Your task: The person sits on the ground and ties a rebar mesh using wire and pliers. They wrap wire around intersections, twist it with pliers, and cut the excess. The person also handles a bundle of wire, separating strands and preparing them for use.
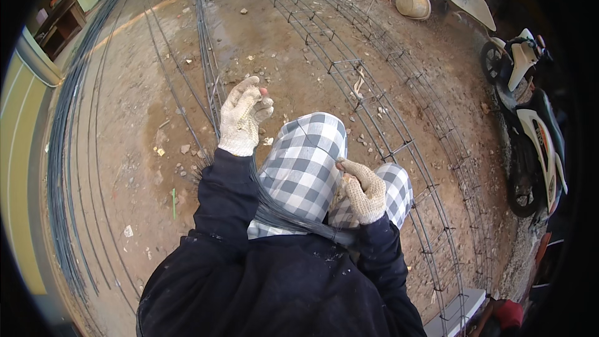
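My left hand point(243, 117), in a cream knitted glove with one bare fingertip showing, is raised left of my knee. Its fingers are curled in; what they hold, if anything, I cannot make out. By my other knee, my right hand point(364, 191), gloved alike, pinches a thin dark tie wire point(320, 145). The wire runs up and left across my checked trousers point(306, 162); its far end is too fine to follow. Across my lap lies a bundle of thin dark wires point(284, 215), partly covered by my left forearm and jacket.
Long rebar cages point(362, 100) stretch over the dirt ground at my right. Straight steel bars point(75, 100) lie far left, with another bundle point(204, 37) ahead. A motorcycle point(530, 125), a tipped bucket point(412, 5) and a pale block point(458, 312) stand around the right side.
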Motion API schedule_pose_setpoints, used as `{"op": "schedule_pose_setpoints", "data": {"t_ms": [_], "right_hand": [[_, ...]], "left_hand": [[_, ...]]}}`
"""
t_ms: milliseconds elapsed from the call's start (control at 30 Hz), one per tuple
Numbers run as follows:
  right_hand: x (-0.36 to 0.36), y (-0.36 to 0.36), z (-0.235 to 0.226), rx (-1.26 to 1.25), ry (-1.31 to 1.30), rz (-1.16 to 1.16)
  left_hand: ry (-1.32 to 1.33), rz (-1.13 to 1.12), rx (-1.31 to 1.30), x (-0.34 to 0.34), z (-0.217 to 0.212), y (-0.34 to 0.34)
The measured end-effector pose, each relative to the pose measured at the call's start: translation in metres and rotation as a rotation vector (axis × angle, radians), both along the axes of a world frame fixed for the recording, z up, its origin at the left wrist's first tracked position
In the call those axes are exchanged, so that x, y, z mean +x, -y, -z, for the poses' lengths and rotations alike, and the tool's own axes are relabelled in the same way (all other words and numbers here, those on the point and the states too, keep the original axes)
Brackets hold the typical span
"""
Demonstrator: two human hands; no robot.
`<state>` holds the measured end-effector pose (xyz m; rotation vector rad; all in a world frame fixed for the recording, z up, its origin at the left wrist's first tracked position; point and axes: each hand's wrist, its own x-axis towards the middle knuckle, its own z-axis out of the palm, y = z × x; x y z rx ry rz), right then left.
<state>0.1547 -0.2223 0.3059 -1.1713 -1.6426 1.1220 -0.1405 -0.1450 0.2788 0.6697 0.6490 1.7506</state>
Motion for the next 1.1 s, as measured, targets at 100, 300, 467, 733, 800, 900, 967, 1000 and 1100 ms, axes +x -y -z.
{"op": "schedule_pose_setpoints", "data": {"t_ms": [100, 300, 467, 733, 800, 900, 967, 1000, 1100], "right_hand": [[-0.006, 0.001, -0.001, 0.07, 0.076, -0.014], [0.02, 0.005, -0.018, 0.562, 0.356, 0.251], [0.084, 0.01, -0.034, 0.362, -0.045, 0.751], [0.113, 0.041, -0.036, 0.437, 0.179, 0.806], [0.12, 0.034, -0.039, 0.352, 0.27, 0.847], [0.123, 0.004, -0.034, 0.334, 0.158, 0.686], [0.113, -0.027, -0.021, 0.295, 0.168, 0.588], [0.106, -0.046, -0.012, 0.363, 0.228, 0.5], [0.084, -0.103, 0.021, 0.413, 0.272, 0.388]], "left_hand": [[-0.019, -0.001, -0.046, 0.003, -0.001, -0.003], [-1.136, 0.325, -0.063, 0.046, -0.052, 0.047], [-1.912, 0.813, 0.473, 0.149, -0.054, 0.121], [-1.777, 0.851, 0.267, 0.14, -0.071, 0.11], [-1.418, 0.539, 0.113, 0.096, -0.094, 0.101], [-0.869, 0.244, -0.144, 0.014, -0.109, 0.094], [-0.959, -0.026, -0.259, -0.043, -0.093, 0.087], [-1.016, -0.062, -0.444, -0.068, -0.075, 0.086], [-1.202, -0.185, -0.697, -0.114, 0.007, 0.074]]}}
